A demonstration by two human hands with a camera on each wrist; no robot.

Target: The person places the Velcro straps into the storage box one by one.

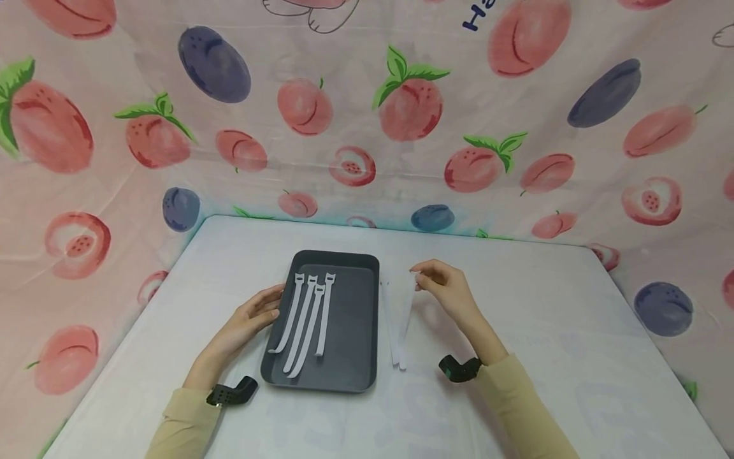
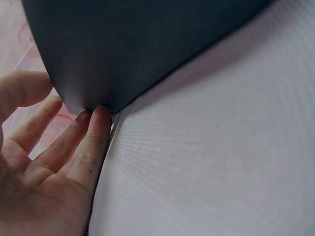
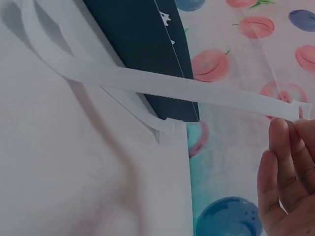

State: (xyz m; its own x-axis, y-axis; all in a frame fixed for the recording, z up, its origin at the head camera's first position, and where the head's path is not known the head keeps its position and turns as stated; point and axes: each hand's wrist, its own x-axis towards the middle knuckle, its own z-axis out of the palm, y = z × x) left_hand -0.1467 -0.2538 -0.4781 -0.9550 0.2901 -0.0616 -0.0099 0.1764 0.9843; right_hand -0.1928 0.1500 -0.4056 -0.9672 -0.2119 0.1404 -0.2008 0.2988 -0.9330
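My right hand (image 1: 446, 287) pinches the slotted head end of a white hook-and-loop cable tie (image 1: 408, 312). In the right wrist view this cable tie (image 3: 182, 87) stretches from the fingertips and bends down toward the table at its far end. A second white cable tie (image 1: 390, 325) lies beside the tray's right side. The dark grey rectangular tray (image 1: 355, 357) holds several white cable ties (image 1: 309, 319), lying roughly side by side in its left half. My left hand (image 1: 252, 317) rests against the tray's left edge, its fingertips touching the lower outer wall (image 2: 113, 73).
A white-covered table (image 1: 533, 319) spreads under everything. Behind it and at the sides hangs a pink cloth (image 1: 401, 172) printed with peaches and blue fruit. Black cameras sit on the left wrist (image 1: 232, 392) and the right wrist (image 1: 460, 368).
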